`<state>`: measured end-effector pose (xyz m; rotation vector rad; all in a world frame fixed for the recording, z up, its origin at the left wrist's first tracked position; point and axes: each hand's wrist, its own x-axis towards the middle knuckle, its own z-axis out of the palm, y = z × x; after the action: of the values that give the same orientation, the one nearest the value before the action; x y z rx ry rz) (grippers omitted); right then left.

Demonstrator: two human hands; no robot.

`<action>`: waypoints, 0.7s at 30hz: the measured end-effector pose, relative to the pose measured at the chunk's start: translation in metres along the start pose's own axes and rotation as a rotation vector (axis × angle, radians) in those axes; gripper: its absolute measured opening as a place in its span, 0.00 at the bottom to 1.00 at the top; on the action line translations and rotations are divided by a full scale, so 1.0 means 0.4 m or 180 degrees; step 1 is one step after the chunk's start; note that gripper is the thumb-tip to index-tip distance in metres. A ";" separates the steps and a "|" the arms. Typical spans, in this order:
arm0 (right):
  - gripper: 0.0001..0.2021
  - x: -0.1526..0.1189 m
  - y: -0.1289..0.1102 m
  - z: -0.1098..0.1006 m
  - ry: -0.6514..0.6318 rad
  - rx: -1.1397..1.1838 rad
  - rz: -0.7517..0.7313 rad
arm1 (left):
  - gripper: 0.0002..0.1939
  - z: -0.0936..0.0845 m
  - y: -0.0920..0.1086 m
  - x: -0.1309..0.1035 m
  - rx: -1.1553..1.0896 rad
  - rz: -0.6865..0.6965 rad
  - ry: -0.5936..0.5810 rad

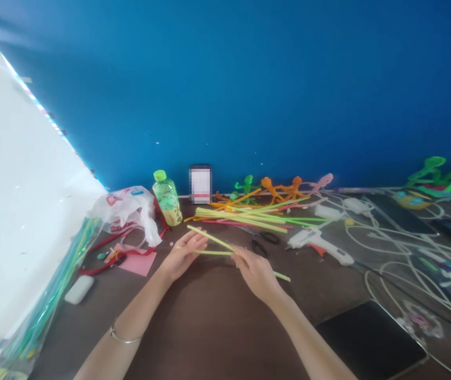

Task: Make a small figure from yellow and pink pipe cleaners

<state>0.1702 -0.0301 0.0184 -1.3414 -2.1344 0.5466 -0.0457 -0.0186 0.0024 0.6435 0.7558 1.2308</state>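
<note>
Two pale yellow-green fuzzy stems (214,238) stretch between my hands above the brown table. My left hand (185,253) has its fingers curled around their left part, one end sticking out above the fingertips. My right hand (253,269) is closed on the stems where they come together, and a yellow-green end pokes out to its right. Behind the hands lies a loose pile of yellow, green, orange and red stems (245,216). Black-handled scissors (260,244) rest just beyond my right hand, and a white glue gun (320,244) lies further right.
A green-capped bottle (167,200), plastic bag (130,208) and phone (200,183) stand at the back. Small stem figures (280,189) line the blue wall. Packed stems (55,285) and a white case (79,289) lie left; a tablet (371,340) and tangled cables (371,237) right.
</note>
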 end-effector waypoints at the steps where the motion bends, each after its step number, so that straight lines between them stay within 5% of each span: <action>1: 0.16 0.000 -0.001 0.003 0.0028 0.0033 -0.0010 | 0.20 0.005 -0.002 -0.003 -0.0040 -0.0079 -0.0091; 5: 0.16 -0.002 -0.013 0.013 0.0016 0.0228 -0.0095 | 0.19 0.024 -0.016 -0.010 -0.0117 -0.0351 -0.0382; 10: 0.15 -0.008 -0.041 0.021 -0.0260 0.0341 -0.0106 | 0.12 0.032 -0.031 -0.008 -0.0245 -0.0180 -0.0290; 21: 0.11 0.004 -0.057 0.037 -0.0149 0.1252 0.0637 | 0.07 0.042 -0.050 -0.007 -0.0466 -0.0031 -0.0150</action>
<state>0.1444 -0.0390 0.0211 -1.3276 -1.8122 1.0275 -0.0212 -0.0263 -0.0028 0.5463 0.6227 1.2452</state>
